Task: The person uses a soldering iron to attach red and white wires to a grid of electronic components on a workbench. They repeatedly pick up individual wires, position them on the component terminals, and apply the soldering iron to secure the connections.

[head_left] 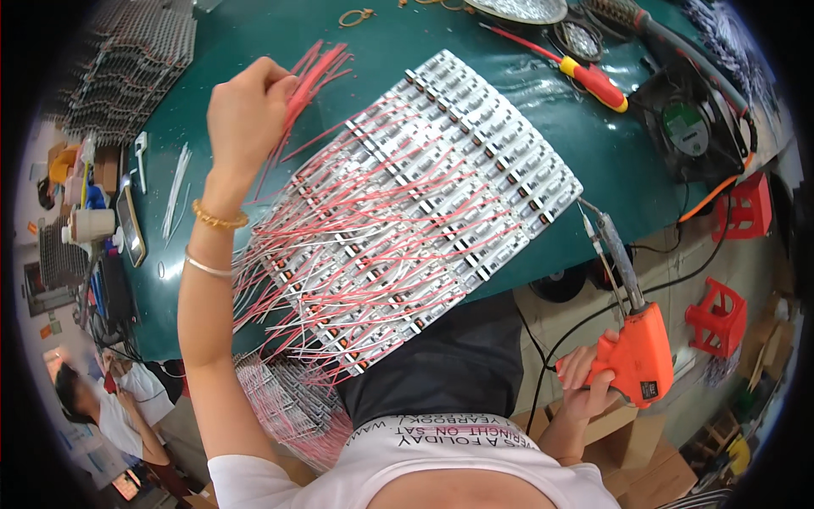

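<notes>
My left hand (246, 114) is raised over the green table (407, 42) and grips a bundle of thin red wires (309, 72) that fans up and right from my fingers. Below it lies a slanted bank of white LED strips (432, 178) with many red and white wires soldered along them, reaching from the table centre down to my lap. My right hand (589, 377) is off the table's right edge, closed on the grip of an orange soldering gun (640, 348). Its long metal tip (606, 233) points up toward the strips' right corner.
A red and yellow screwdriver (585, 75) and a black fan (691, 127) lie at the back right. Stacked strip racks (127, 68) sit at back left, a phone (130, 225) and bottles at left. Red plastic stools (721, 318) stand on the floor. Another person (102, 411) sits lower left.
</notes>
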### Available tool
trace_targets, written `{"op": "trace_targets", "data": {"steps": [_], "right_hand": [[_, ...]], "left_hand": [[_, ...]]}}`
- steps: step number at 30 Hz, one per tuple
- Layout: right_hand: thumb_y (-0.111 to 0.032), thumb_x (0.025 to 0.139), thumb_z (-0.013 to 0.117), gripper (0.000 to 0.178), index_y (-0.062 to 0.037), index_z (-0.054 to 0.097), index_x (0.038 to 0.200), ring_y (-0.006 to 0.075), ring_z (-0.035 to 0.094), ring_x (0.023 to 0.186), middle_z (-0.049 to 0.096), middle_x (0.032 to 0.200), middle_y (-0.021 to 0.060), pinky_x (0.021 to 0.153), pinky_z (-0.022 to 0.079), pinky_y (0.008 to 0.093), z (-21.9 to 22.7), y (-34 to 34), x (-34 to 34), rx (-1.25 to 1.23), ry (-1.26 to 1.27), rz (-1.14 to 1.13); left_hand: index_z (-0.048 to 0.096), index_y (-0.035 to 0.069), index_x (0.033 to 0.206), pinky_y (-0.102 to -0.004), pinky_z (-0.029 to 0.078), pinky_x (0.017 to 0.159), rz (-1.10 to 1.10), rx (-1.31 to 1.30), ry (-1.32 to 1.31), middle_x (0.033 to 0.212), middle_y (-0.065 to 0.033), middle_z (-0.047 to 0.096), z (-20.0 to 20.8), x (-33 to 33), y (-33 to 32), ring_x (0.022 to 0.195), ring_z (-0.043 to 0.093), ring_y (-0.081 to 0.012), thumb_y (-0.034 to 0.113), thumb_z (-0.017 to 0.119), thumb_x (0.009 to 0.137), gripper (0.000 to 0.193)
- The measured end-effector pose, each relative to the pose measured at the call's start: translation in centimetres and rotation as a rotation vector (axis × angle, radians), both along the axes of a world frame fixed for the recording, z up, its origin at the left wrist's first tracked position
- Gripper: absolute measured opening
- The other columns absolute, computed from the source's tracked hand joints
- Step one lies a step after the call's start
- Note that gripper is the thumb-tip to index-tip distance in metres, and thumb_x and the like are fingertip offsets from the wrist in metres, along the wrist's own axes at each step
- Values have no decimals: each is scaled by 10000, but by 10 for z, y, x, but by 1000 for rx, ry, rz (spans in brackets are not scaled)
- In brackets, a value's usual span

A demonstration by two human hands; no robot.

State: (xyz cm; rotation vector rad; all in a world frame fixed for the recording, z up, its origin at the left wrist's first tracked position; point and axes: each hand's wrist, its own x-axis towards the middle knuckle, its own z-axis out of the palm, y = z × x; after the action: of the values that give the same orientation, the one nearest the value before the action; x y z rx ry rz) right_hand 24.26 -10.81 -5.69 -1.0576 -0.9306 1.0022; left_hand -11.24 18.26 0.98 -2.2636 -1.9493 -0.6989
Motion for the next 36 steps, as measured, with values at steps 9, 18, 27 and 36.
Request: {"op": "trace_targets", "data": {"steps": [9, 18, 27, 36], "right_hand": [[-615, 892, 545, 789, 24, 414, 1335, 104, 437, 440, 444, 526, -32, 484, 427, 262, 17, -12, -2, -115, -154, 39], [-648, 872, 549, 720, -15, 451, 1200, 118, 456, 438, 460, 518, -38, 491, 418, 275, 10, -31, 8, -172, -303, 118], [-694, 846, 539, 663, -104, 480, 549, 165, 488, 464, 476, 519, 3, 458, 362, 288, 16, -26, 7, -285, -428, 89], [-722, 854, 481, 694, -96, 489, 554, 179, 495, 466, 480, 515, 6, 461, 365, 302, 17, -34, 6, -329, -550, -7]], "left_hand": [[627, 8, 774, -296, 428, 707, -573, -297, -444, 829, -62, 609, 16, 98, -112, 772, 571, -184, -2, 720, 762, 95], [589, 72, 762, -371, 362, 790, -605, -216, -305, 915, -58, 617, -11, 127, -137, 862, 540, -249, 1, 730, 696, 171], [585, 74, 763, -374, 356, 784, -605, -198, -285, 914, -46, 617, -12, 129, -137, 859, 531, -248, 3, 733, 689, 179], [589, 76, 766, -378, 358, 794, -606, -205, -282, 915, -45, 618, -10, 128, -138, 871, 534, -251, 6, 734, 692, 177]]}}
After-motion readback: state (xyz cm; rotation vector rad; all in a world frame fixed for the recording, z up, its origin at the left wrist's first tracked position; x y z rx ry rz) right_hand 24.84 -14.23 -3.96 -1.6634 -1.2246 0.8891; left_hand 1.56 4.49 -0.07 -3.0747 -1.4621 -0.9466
